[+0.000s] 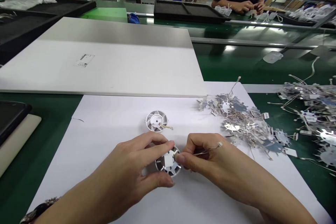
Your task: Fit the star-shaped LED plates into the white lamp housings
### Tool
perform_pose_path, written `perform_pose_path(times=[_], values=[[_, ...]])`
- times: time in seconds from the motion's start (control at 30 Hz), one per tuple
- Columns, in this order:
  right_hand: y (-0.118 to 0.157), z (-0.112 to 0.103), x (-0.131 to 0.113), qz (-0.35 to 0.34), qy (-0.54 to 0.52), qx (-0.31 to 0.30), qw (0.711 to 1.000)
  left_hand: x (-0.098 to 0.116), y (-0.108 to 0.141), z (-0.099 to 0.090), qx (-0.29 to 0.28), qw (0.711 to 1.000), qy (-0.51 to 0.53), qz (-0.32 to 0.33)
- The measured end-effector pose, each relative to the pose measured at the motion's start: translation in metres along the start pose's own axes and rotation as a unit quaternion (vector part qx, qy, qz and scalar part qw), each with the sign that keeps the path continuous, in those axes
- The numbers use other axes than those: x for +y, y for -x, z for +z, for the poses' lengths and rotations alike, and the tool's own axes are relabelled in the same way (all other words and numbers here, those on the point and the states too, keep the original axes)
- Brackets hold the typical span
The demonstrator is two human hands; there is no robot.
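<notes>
My left hand [131,161] grips a round white slotted disc [168,162] with a metal rim, resting it on a white paper sheet [105,126]. My right hand [210,161] pinches a thin wire lead [207,151] with a small connector at its end, and its fingertips touch the middle of the disc. Just beyond my hands lies a similar slotted disc [156,120] with a short wire attached. To the right is a tangled pile of silver star-shaped foil pieces with wires [241,124].
A white board with a steel-coloured far part [105,63] lies beyond the paper on a green workbench [44,129]. Another foil pile [312,112] lies at right. A dark tablet-like object [10,119] sits at left. Across the way, a co-worker's hands [245,6] handle small white parts.
</notes>
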State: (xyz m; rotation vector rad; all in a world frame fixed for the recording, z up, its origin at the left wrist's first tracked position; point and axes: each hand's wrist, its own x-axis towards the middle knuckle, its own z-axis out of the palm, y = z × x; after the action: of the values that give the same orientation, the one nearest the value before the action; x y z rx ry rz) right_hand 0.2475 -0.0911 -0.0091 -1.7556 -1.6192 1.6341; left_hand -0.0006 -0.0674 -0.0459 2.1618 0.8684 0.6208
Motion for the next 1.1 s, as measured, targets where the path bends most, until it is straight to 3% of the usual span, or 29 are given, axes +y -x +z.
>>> perform_pose_path(times=[0.33,0.5,0.67,0.8,0.9,0.97,1.1], values=[[-0.002,-0.003,-0.002,-0.007,-0.028,-0.001,1.000,0.005,0.000,0.002,0.015,0.997,-0.078,0.013],[0.004,-0.005,0.003,-0.106,0.018,0.012,0.994,0.005,0.001,0.000,0.015,0.996,-0.089,0.007],[0.009,-0.002,0.015,-0.228,0.084,0.047,0.969,0.008,0.002,0.001,0.028,0.990,-0.139,0.020],[0.008,-0.001,0.025,-0.310,0.215,0.082,0.922,0.014,-0.005,-0.001,0.060,0.975,-0.200,0.076],[0.008,0.000,0.028,-0.329,0.286,0.101,0.894,0.016,-0.011,-0.004,0.065,0.972,-0.204,0.092],[0.008,0.002,0.028,-0.307,0.278,0.096,0.905,0.017,-0.015,-0.006,0.065,0.974,-0.200,0.089],[0.009,0.004,0.020,-0.229,0.162,0.067,0.957,0.017,-0.020,-0.008,0.064,0.972,-0.211,0.088]])
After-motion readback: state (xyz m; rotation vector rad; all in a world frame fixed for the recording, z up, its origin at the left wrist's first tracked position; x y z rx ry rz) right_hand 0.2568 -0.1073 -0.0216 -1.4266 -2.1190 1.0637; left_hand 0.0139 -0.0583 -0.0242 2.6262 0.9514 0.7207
